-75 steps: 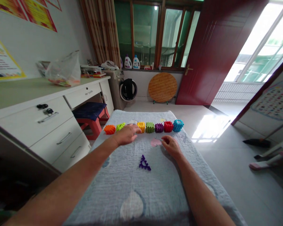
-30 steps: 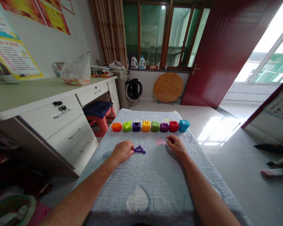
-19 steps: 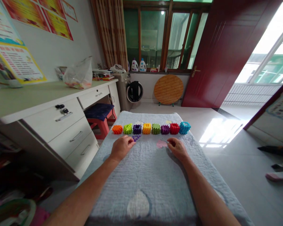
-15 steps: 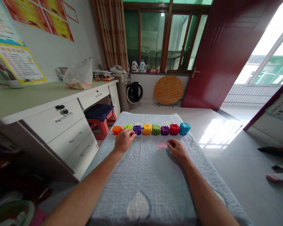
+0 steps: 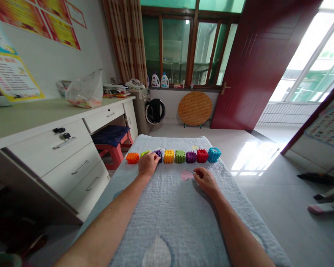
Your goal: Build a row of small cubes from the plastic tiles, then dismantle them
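Observation:
A row of coloured interlocking cube blocks stands on the cloth-covered table (image 5: pixel 161 207). My left hand (image 5: pixel 148 164) is closed in a pinch in front of the dark purple block (image 5: pixel 159 155), hiding part of it and most of the lime block (image 5: pixel 145 152). Whether its fingertips hold anything is hidden. Left of it sits the orange block (image 5: pixel 132 158). My right hand (image 5: pixel 206 178) pinches a thin, light rod (image 5: pixel 189 171) pointing left, above the pink patch on the cloth. Between and beyond the hands are the yellow block (image 5: pixel 169 156), green block (image 5: pixel 180 156) and purple block (image 5: pixel 190 157).
At the right end of the row stand a red block (image 5: pixel 202 155) and a blue block (image 5: pixel 214 154). A desk (image 5: pixel 44 115) with drawers is on the left, a red stool (image 5: pixel 114 148) beside it. Behind are a washing machine (image 5: pixel 141 111) and a round board (image 5: pixel 195 108).
My left hand has shifted slightly right along the row and covers more of the dark purple block. My right hand keeps the thin rod. The view has turned a little.

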`<move>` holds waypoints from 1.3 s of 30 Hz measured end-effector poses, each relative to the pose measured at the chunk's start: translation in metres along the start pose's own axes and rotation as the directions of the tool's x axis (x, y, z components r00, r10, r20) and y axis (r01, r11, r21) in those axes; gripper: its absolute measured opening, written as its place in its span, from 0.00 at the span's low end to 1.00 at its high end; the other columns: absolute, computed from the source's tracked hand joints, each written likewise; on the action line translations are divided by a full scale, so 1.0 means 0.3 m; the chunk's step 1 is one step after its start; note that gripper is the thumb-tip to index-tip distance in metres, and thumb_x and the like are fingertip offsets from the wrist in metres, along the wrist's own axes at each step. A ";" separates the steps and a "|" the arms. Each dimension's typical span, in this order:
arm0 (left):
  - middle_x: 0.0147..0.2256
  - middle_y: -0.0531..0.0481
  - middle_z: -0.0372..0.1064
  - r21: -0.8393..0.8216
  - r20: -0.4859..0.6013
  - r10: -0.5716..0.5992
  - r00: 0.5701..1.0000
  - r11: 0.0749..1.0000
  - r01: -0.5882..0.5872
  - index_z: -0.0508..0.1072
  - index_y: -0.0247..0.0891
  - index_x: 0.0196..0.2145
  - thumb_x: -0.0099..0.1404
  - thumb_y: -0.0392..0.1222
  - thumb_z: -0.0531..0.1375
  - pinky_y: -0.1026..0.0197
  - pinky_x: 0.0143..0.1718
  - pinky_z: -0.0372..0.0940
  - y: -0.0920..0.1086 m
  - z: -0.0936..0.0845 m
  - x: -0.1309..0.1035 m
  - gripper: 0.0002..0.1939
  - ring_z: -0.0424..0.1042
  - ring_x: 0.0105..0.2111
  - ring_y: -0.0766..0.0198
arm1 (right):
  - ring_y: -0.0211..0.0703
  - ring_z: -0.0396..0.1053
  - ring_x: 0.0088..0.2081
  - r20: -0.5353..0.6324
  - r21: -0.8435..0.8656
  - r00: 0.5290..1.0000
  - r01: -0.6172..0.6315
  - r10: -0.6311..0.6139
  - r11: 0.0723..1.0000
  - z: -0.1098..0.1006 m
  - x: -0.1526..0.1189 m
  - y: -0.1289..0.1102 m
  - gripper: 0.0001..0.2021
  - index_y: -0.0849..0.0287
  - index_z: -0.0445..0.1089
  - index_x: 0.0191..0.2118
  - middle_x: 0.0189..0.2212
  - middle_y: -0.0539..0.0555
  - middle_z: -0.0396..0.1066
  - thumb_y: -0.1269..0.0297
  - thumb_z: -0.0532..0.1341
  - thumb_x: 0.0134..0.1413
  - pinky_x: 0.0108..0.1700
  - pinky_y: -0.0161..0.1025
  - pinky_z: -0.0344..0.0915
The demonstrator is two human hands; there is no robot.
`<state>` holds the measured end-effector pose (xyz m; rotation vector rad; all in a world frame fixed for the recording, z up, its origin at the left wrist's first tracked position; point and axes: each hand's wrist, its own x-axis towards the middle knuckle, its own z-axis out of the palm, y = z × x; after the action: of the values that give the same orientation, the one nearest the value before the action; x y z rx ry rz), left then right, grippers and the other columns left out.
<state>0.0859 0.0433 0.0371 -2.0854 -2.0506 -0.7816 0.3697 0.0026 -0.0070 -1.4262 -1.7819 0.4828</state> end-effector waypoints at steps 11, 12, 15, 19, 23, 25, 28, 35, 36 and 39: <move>0.34 0.47 0.71 -0.001 0.022 -0.007 1.000 1.000 0.008 0.73 0.40 0.30 0.64 0.49 0.57 0.59 0.39 0.59 -0.002 0.012 0.003 0.11 0.69 0.38 0.58 | 0.39 0.65 0.26 0.010 -0.007 1.000 0.004 -0.004 1.000 -0.005 -0.003 -0.007 0.11 0.59 0.72 0.34 0.24 0.52 0.70 0.63 0.55 0.45 0.29 0.34 0.60; 0.34 0.47 0.71 -0.001 0.022 -0.003 1.000 1.000 0.003 0.73 0.40 0.30 0.64 0.49 0.57 0.59 0.39 0.59 -0.003 0.011 0.002 0.11 0.69 0.38 0.57 | 0.39 0.65 0.26 0.006 -0.007 1.000 0.002 -0.002 1.000 -0.005 -0.003 -0.008 0.12 0.59 0.72 0.34 0.24 0.52 0.70 0.62 0.55 0.45 0.29 0.34 0.60; 0.34 0.47 0.71 0.003 0.017 0.014 1.000 1.000 -0.014 0.72 0.40 0.30 0.63 0.48 0.58 0.59 0.40 0.59 -0.004 0.010 0.000 0.10 0.69 0.38 0.58 | 0.39 0.65 0.26 0.000 -0.008 1.000 -0.002 0.002 1.000 -0.005 -0.004 -0.008 0.12 0.60 0.73 0.34 0.24 0.52 0.70 0.62 0.55 0.45 0.29 0.34 0.60; 0.34 0.47 0.71 0.000 0.015 0.037 0.999 0.999 -0.037 0.72 0.40 0.30 0.63 0.48 0.58 0.59 0.40 0.59 -0.001 0.005 0.000 0.10 0.69 0.39 0.57 | 0.39 0.65 0.26 0.009 -0.014 1.000 -0.003 0.003 1.000 -0.005 -0.003 -0.006 0.12 0.59 0.73 0.34 0.24 0.52 0.70 0.62 0.55 0.45 0.29 0.34 0.60; 0.35 0.47 0.70 0.023 0.012 0.050 0.999 0.998 -0.050 0.72 0.40 0.30 0.64 0.50 0.58 0.58 0.41 0.59 0.010 -0.017 -0.004 0.12 0.68 0.39 0.57 | 0.39 0.65 0.25 0.005 -0.026 1.000 0.004 -0.004 1.000 -0.005 -0.003 -0.005 0.12 0.60 0.73 0.34 0.25 0.52 0.70 0.63 0.55 0.45 0.30 0.35 0.60; 0.35 0.46 0.70 0.029 0.007 0.074 0.997 0.997 -0.074 0.72 0.40 0.30 0.64 0.49 0.57 0.58 0.41 0.59 0.018 -0.036 -0.024 0.11 0.68 0.39 0.57 | 0.39 0.65 0.25 0.005 -0.025 1.000 0.009 -0.009 1.000 -0.005 -0.003 -0.005 0.12 0.60 0.73 0.34 0.25 0.52 0.70 0.63 0.55 0.45 0.30 0.35 0.60; 0.35 0.46 0.70 0.006 0.063 0.151 0.987 0.988 -0.152 0.72 0.39 0.31 0.66 0.47 0.56 0.59 0.40 0.60 0.034 -0.068 -0.090 0.11 0.69 0.39 0.58 | 0.39 0.65 0.25 0.008 -0.020 1.000 0.009 -0.009 1.000 -0.004 -0.002 -0.006 0.12 0.61 0.73 0.34 0.25 0.52 0.70 0.63 0.55 0.45 0.30 0.35 0.60; 0.39 0.47 0.69 -0.139 0.375 0.387 0.842 0.922 -0.361 0.74 0.39 0.39 0.62 0.45 0.60 0.58 0.45 0.62 0.042 -0.122 -0.295 0.10 0.68 0.42 0.57 | 0.39 0.65 0.26 -0.053 -0.011 0.998 0.021 -0.021 1.000 -0.008 -0.004 -0.015 0.14 0.62 0.73 0.35 0.26 0.53 0.71 0.62 0.55 0.45 0.32 0.36 0.61; 0.40 0.46 0.69 -0.154 0.377 0.395 0.838 0.919 -0.363 0.74 0.39 0.40 0.62 0.45 0.60 0.58 0.46 0.62 0.038 -0.124 -0.313 0.10 0.68 0.43 0.57 | 0.39 0.65 0.26 -0.066 -0.013 0.998 0.022 -0.023 1.000 -0.010 -0.005 -0.016 0.14 0.62 0.73 0.35 0.26 0.53 0.71 0.62 0.55 0.45 0.32 0.36 0.61; 0.41 0.46 0.69 -0.207 0.324 0.396 0.859 0.916 -0.344 0.73 0.39 0.41 0.62 0.45 0.60 0.56 0.47 0.62 0.021 -0.115 -0.346 0.11 0.67 0.43 0.57 | 0.40 0.66 0.26 -0.088 -0.022 0.996 0.021 -0.023 1.000 -0.012 -0.008 -0.019 0.14 0.62 0.73 0.34 0.26 0.53 0.71 0.62 0.55 0.45 0.32 0.36 0.62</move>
<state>0.0873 -0.0655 0.0239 -2.7684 -1.6752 -0.5235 0.3690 -0.0019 -0.0014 -1.4185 -1.7348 0.3847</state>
